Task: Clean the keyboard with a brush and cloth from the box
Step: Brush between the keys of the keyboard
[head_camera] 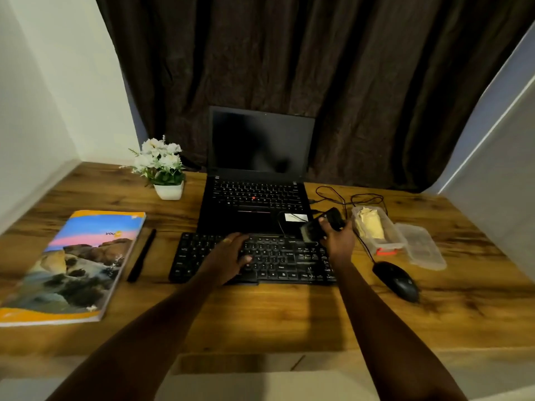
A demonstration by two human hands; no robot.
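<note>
Backdrop: dark brown curtain (318, 53) behind a wood-grain bench (260, 319), with pale walls at either side.
Keyboard: black keyboard (278, 261) at frame centre, lying just in front of an open laptop (254, 198) whose screen is dark.
Left hand: left hand (231, 253) rests on the middle keys, fingers relaxed and spread, grasping nothing.
Right hand: right hand (337, 241) has its fingers curled round a dark brush (321, 225), held over the keyboard's upper right corner.
Box: clear plastic box (396, 244) right of the laptop, lidless, with a yellow cloth (369, 225) inside.
Lid: clear lid (422, 247) beside the box, further right.
Mouse: black mouse (398, 280), lower right of the keyboard.
Left side: colourful notebook (75, 264), black pen (142, 256) beside it, white flower pot (168, 191) above.
</note>
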